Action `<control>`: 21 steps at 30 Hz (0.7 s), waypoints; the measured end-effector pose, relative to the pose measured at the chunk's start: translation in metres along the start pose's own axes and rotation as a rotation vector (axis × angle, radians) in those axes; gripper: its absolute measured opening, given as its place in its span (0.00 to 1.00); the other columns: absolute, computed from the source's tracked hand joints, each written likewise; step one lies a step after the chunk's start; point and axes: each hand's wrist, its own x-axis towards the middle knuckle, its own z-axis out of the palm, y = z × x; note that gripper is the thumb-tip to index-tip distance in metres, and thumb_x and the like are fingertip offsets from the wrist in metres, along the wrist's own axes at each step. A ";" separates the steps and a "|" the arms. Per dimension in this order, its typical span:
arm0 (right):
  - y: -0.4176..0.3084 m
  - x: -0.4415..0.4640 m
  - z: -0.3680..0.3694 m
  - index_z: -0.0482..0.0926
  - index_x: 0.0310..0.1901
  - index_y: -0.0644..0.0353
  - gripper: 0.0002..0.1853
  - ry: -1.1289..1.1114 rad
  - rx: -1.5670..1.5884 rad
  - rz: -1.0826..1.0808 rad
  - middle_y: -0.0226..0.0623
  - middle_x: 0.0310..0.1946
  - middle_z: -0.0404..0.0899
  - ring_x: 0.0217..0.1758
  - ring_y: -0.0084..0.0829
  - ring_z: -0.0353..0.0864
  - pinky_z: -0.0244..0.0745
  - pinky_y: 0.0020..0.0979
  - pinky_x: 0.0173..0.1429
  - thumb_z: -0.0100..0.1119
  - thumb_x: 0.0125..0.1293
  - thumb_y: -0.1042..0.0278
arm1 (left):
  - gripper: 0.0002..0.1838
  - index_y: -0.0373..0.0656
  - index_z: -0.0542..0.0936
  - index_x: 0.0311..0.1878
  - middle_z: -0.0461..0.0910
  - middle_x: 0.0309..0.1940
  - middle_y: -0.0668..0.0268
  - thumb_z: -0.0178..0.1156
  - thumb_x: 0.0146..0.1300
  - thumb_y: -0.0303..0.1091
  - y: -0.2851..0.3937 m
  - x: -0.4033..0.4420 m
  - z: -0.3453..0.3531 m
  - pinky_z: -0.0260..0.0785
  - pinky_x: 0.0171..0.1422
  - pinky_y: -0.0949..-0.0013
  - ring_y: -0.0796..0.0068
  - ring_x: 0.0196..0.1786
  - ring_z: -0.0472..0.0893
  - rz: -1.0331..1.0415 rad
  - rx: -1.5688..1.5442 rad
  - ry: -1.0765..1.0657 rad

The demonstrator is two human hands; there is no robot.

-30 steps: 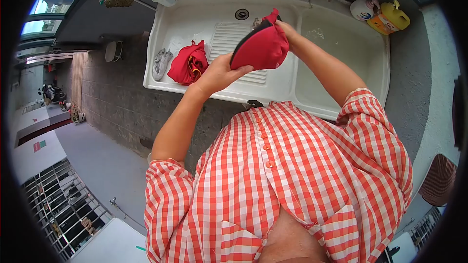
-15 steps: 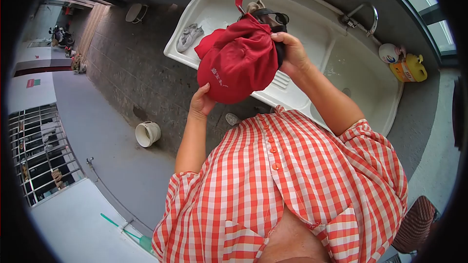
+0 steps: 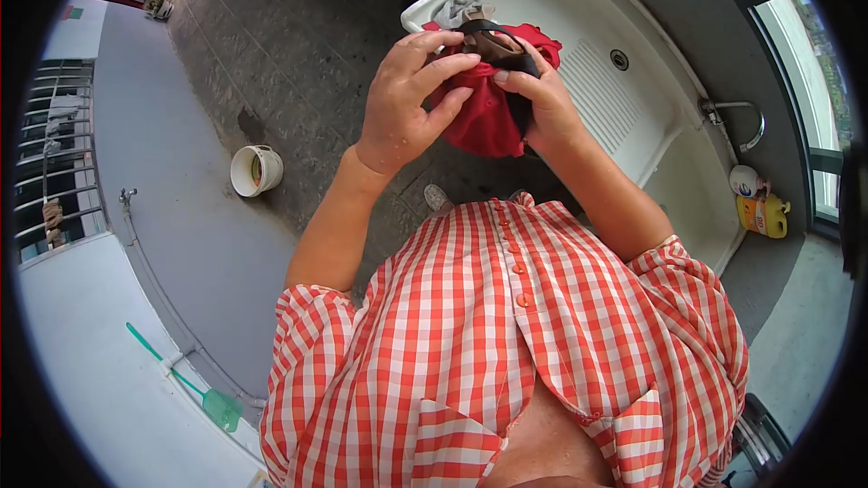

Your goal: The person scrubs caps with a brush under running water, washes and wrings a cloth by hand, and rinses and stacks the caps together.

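A red cap (image 3: 484, 122), bunched up with a black strap (image 3: 522, 113) and some brown cloth (image 3: 495, 47) at its top, is held over the near edge of the white sink (image 3: 579, 14). My right hand (image 3: 550, 108) grips the bundle from the right, its thumb pressed on the red fabric. On the other side, my left hand (image 3: 407, 95) has its fingers apart and curved, with the tips at the cap's upper edge; whether they touch it is hard to tell. A wet-looking grey cloth (image 3: 459, 9) lies on the sink's left corner, just beyond the cap.
A chrome faucet (image 3: 752, 131) arches over the sink at right, near a white bottle (image 3: 746, 182) and a yellow jug (image 3: 765, 215). A white bucket (image 3: 257, 171) stands on the dark tiled floor. A green fly swatter (image 3: 221, 409) hangs on the left, below a wall tap (image 3: 128, 194).
The cap has been turned so its strap and brown cloth face me. My left hand has let go of its crown and risen to its upper edge. The view has shifted.
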 end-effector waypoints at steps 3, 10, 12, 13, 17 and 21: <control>0.018 0.002 -0.024 0.70 0.53 0.63 0.23 -0.042 -0.077 0.015 0.35 0.45 0.75 0.48 0.26 0.75 0.69 0.27 0.56 0.59 0.53 0.79 | 0.08 0.41 0.78 0.39 0.77 0.41 0.64 0.62 0.56 0.30 -0.025 -0.011 0.006 0.66 0.52 0.68 0.67 0.46 0.75 -0.049 -0.064 -0.104; 0.035 -0.004 -0.023 0.70 0.52 0.62 0.21 -0.039 -0.020 0.170 0.35 0.45 0.76 0.48 0.27 0.75 0.69 0.28 0.56 0.59 0.54 0.76 | 0.08 0.39 0.76 0.37 0.76 0.36 0.64 0.62 0.56 0.29 -0.016 -0.033 -0.001 0.68 0.48 0.71 0.69 0.41 0.75 -0.120 -0.179 -0.195; 0.036 -0.003 -0.021 0.70 0.51 0.62 0.20 -0.040 0.010 0.183 0.36 0.46 0.76 0.48 0.27 0.75 0.69 0.29 0.57 0.59 0.55 0.75 | 0.09 0.39 0.76 0.37 0.76 0.37 0.63 0.63 0.53 0.28 -0.012 -0.035 0.003 0.68 0.49 0.69 0.67 0.42 0.75 -0.276 -0.208 -0.280; 0.037 -0.003 -0.024 0.70 0.51 0.62 0.20 -0.049 0.021 0.184 0.36 0.46 0.76 0.48 0.27 0.75 0.69 0.29 0.57 0.59 0.56 0.74 | 0.09 0.39 0.76 0.38 0.75 0.38 0.63 0.63 0.53 0.27 -0.018 -0.036 0.002 0.67 0.50 0.68 0.67 0.42 0.75 -0.334 -0.236 -0.349; 0.035 -0.006 -0.030 0.70 0.53 0.61 0.20 -0.056 0.050 0.205 0.36 0.46 0.76 0.49 0.26 0.75 0.69 0.29 0.57 0.58 0.58 0.72 | 0.07 0.39 0.76 0.37 0.75 0.38 0.64 0.61 0.55 0.28 -0.036 -0.036 0.009 0.66 0.52 0.68 0.70 0.43 0.75 -0.291 -0.329 -0.391; 0.031 -0.003 -0.038 0.69 0.54 0.61 0.21 -0.072 0.051 0.166 0.37 0.48 0.75 0.50 0.27 0.75 0.69 0.30 0.58 0.57 0.59 0.70 | 0.05 0.40 0.75 0.36 0.75 0.37 0.67 0.58 0.60 0.30 -0.034 -0.033 0.015 0.65 0.53 0.70 0.74 0.44 0.74 -0.429 -0.686 -0.350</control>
